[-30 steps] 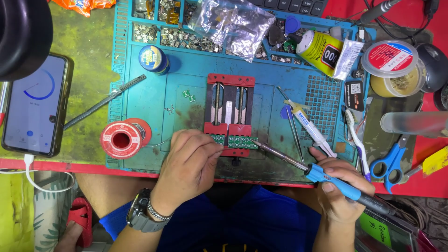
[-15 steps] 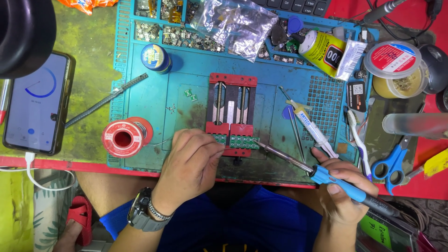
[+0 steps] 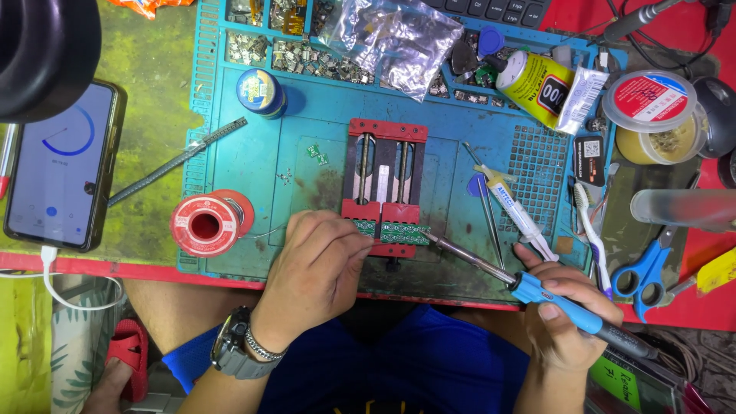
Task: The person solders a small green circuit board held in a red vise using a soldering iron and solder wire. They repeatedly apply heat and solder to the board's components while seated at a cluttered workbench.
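The right hand point(image 3: 567, 322) stays clamped on a blue soldering iron point(image 3: 571, 310), its tip unmoved at the green boards point(image 3: 391, 232); the left hand point(image 3: 318, 268), fingers curled, keeps resting there, grip unclear.

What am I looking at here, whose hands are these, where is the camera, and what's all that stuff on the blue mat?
The one view comes from a camera worn on a person's head, looking down at a cluttered workbench; there is no machine. A blue work mat covers the middle. On it a red clamp holder grips small green circuit boards. The left hand, with a wristwatch on the wrist, rests its fingertips at those boards; what it pinches, if anything, is hidden. The right hand holds a blue-handled soldering iron like a pen, its tip reaching the boards. Around them lie a red spool of solder wire, a small syringe, blue scissors, a yellow glue tube, a clear plastic bag and, on the left, a phone on a cable.
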